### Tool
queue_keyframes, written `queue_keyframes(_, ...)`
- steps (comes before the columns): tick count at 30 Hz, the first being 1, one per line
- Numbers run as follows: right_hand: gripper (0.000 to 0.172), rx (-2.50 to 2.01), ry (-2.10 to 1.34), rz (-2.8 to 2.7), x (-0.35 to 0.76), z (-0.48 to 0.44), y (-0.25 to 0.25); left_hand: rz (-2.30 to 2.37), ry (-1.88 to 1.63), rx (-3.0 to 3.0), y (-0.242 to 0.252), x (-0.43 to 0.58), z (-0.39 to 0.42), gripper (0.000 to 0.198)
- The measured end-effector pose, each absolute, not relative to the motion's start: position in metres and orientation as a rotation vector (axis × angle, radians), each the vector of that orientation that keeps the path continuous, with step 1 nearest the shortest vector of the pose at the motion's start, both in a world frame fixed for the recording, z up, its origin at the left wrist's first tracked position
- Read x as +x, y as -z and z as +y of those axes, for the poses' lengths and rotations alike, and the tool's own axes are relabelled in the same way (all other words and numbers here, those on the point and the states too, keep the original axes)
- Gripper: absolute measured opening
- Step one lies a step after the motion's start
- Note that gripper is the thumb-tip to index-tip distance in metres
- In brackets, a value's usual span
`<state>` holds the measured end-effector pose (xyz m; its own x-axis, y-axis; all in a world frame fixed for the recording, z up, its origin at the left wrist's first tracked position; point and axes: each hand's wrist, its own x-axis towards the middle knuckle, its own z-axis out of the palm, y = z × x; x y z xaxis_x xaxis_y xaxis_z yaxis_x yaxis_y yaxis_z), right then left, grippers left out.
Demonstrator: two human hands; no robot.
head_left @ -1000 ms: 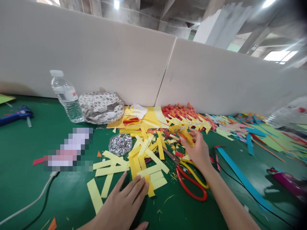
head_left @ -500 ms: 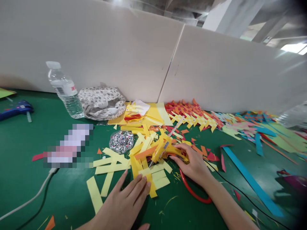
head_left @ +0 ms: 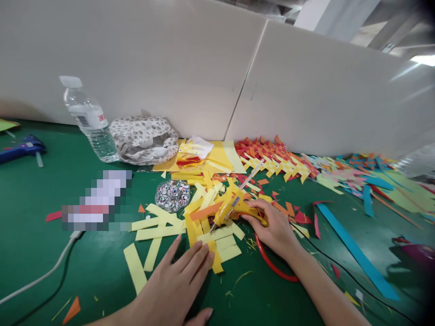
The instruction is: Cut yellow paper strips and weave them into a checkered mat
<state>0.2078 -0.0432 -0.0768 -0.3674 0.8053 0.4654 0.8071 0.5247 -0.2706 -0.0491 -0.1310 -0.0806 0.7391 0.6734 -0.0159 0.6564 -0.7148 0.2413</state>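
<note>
My right hand [head_left: 276, 228] is wrapped around the handle of a yellow hot glue gun [head_left: 234, 209]. A clear glue stick [head_left: 252, 174] juts from its back, and its nozzle points down at woven paper strips, just above or touching them; I cannot tell which. My left hand [head_left: 176, 278] lies flat with fingers stretched out, fingertips on a darker yellow paper strip [head_left: 215, 259] that crosses pale yellow strips [head_left: 228, 243]. An orange strip [head_left: 205, 211] lies beside the nozzle. Under my right wrist, a red curved handle [head_left: 270, 263] is partly hidden.
Loose pale strips [head_left: 158, 233] and a clear case of googly eyes [head_left: 172, 195] lie left of the work. Behind are a water bottle [head_left: 90, 120], a patterned cloth bundle [head_left: 144, 140] and woven paper fish [head_left: 261, 151]. A black cord [head_left: 335, 259] runs right; a blue glue gun [head_left: 23, 148] lies far left.
The view has shifted slightly, so the table things sit a little higher. Both hands and the yellow glue gun stay almost in place over the strips.
</note>
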Motion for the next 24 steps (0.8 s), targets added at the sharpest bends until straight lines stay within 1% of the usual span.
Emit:
queue_keyframes(10,0.021,-1.265,0.039,-2.199,0.2055,-0.0428,0.0783,1.041,-0.073,2.633,0.0763,-0.0493,-0.1312,0.061)
queue_keyframes(19,0.035,-1.310,0.051,-2.120,0.2057,-0.0447,0.0770,1.047,-0.109,2.641,0.0760,-0.0493,-0.1320,0.058)
queue_keyframes(24,0.039,-1.297,0.036,-2.055,0.2062,-0.0450,0.0765,1.052,-0.129,2.672,0.0768,-0.0496,-0.1317,0.058)
